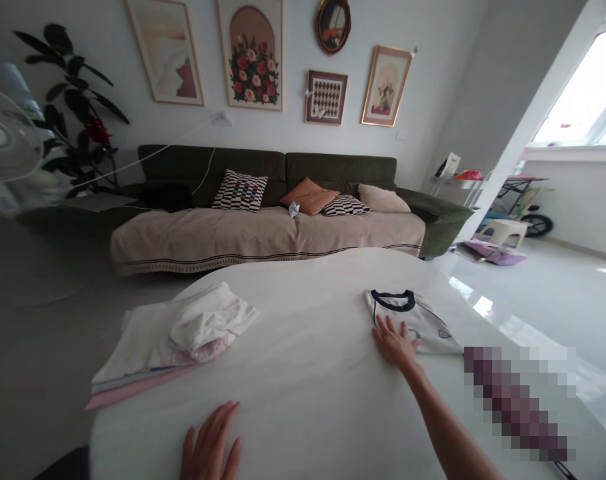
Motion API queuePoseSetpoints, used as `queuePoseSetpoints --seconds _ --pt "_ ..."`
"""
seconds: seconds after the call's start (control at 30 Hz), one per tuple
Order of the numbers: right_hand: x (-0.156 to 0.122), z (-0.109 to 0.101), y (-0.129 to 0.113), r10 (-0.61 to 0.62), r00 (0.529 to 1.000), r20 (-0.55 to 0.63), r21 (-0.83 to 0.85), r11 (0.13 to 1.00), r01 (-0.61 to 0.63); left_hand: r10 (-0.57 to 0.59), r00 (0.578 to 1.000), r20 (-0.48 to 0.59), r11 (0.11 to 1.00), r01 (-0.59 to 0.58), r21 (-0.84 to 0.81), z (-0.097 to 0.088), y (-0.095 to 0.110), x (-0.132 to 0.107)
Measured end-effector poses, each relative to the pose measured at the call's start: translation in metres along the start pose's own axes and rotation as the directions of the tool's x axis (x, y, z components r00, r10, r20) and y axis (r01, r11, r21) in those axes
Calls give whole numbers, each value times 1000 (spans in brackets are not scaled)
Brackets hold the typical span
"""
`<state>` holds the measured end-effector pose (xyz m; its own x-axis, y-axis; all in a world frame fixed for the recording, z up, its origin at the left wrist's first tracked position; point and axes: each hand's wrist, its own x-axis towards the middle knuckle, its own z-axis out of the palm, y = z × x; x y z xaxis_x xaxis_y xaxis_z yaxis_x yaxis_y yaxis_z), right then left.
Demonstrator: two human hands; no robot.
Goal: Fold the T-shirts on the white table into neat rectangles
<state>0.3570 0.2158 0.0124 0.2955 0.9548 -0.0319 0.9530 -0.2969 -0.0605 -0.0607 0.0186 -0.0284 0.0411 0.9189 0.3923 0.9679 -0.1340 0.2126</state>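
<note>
A folded white shirt [430, 327] with a dark navy collar lies on the right side of the white table [303, 373]. My right hand [397, 341] rests on its left part, fingers spread flat over the cloth. Near the table's front edge, my left hand [213, 443] is low in view with its fingers apart and nothing in it. Beyond that hand, at the table's left, sits a pile of folded clothes [153, 340], white on top with pink at the bottom. A crumpled white garment [210, 323] lies on this pile.
A blurred-out dark reddish item [515, 403] lies at the table's right edge. Behind the table stands a green sofa [340, 167] with a beige cover and several cushions. A fan [7, 133] is at far left. A white stool [503, 230] stands on the floor at right.
</note>
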Motion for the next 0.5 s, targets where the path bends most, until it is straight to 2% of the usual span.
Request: queuePoseSetpoints --seconds 0.17,0.3,0.4,0.5 --pt "-3 1 9 -57 998 -11 1 998 57 -3 1000 12 1000 3 -5 -15 13 0" --pt "-20 -8 3 -91 996 -4 16 996 91 -27 999 39 999 29 -36 -32 24 2" --pt "-54 -10 -11 -105 994 -30 -16 994 105 -43 998 50 995 47 -92 -38 26 3" --pt "-109 1 -27 -202 979 -18 -7 979 202 -46 997 61 977 57 -205 -48 25 16"
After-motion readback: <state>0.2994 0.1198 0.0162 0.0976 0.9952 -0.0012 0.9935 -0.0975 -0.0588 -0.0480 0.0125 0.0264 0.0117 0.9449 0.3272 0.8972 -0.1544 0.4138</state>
